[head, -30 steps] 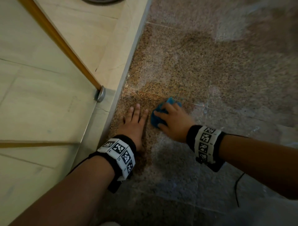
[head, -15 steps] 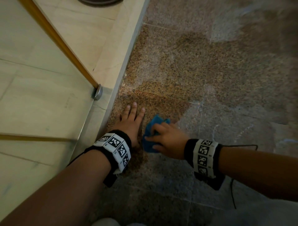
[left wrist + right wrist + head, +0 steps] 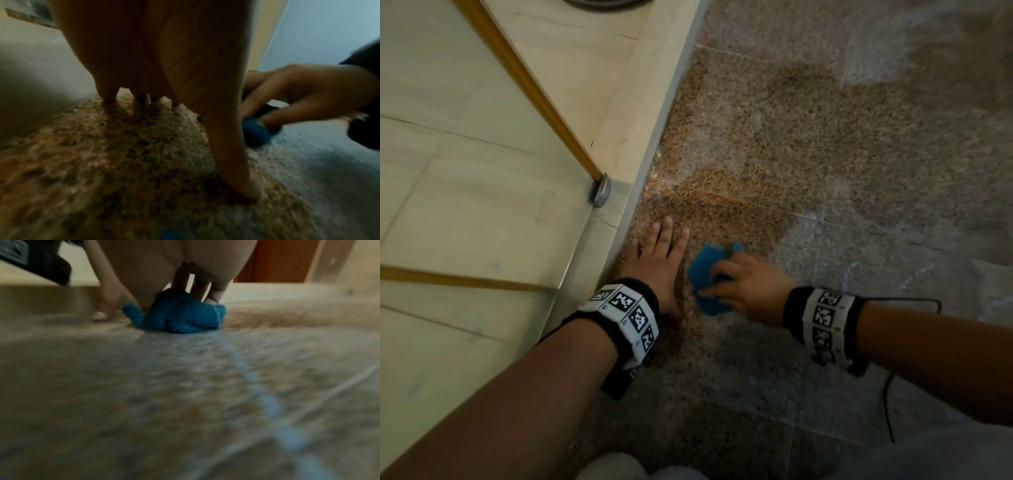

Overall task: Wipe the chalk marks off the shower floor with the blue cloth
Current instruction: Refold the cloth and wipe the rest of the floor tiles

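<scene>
Speckled brown granite shower floor, darker wet patches beside pale hazy chalk marks, blue cloth bunched flat on it, left hand pressed flat just beside, cream curb along its left edge

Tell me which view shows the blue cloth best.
Right wrist: the blue cloth sits near centre, bunched on the floor under the right hand, its texture clear. Head view shows it small and partly covered by the fingers. Left wrist shows only a blurred edge.
</scene>
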Action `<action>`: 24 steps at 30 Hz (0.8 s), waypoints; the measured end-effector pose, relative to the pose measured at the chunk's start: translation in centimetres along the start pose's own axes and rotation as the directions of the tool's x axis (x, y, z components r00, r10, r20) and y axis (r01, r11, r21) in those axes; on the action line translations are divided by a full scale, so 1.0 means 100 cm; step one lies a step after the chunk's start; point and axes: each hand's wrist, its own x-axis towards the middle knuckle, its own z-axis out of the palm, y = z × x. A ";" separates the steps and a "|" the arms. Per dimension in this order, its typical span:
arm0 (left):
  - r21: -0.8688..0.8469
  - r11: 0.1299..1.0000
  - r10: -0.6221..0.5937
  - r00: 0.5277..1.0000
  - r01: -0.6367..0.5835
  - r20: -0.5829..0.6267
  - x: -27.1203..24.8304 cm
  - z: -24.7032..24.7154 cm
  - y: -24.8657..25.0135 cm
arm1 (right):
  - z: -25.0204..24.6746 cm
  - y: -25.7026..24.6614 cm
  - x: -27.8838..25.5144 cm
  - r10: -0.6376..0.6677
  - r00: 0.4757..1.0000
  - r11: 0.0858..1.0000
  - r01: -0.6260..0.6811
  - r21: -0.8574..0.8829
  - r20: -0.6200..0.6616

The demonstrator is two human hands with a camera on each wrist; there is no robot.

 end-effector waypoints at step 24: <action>0.036 0.998 0.052 0.998 -0.051 -0.042 -0.005 -0.001 -0.009 | 0.014 -0.046 -0.012 -0.367 0.915 0.925 0.339 0.174 0.165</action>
